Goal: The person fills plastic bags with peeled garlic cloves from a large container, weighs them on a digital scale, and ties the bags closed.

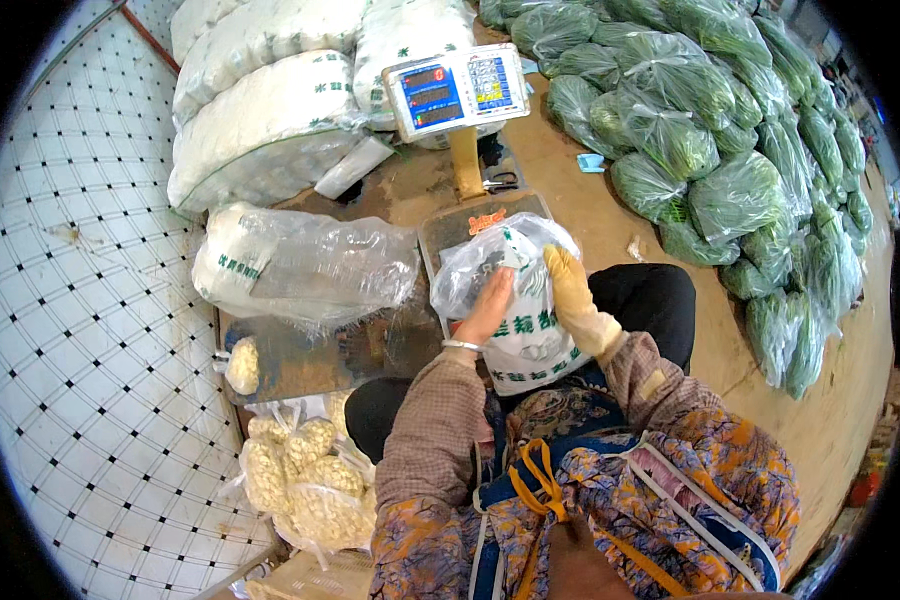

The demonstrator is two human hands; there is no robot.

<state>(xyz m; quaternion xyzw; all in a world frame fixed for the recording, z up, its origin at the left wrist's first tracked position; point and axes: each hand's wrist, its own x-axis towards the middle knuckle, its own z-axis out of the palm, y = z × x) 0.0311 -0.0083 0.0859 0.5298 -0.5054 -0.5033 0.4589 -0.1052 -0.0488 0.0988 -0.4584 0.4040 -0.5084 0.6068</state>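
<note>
Between my two hands is a clear plastic bag with green print and a pale, whitish filling. It stands over my lap at the near edge of the scale platform, its loose clear top crumpled toward the scale. My left hand, bare with a bangle at the wrist, presses on the bag's left side, fingers stretched along it. My right hand, in a pale yellowish glove, grips the opposite side near the top. The bag hides part of the platform. An orange-red label or piece lies on the platform.
The scale's display stands on a yellow post beyond the platform. A half-filled clear bag lies at left. Large stuffed white bags are stacked behind. Bagged green vegetables pile at right. Bags of pale yellow pieces sit lower left.
</note>
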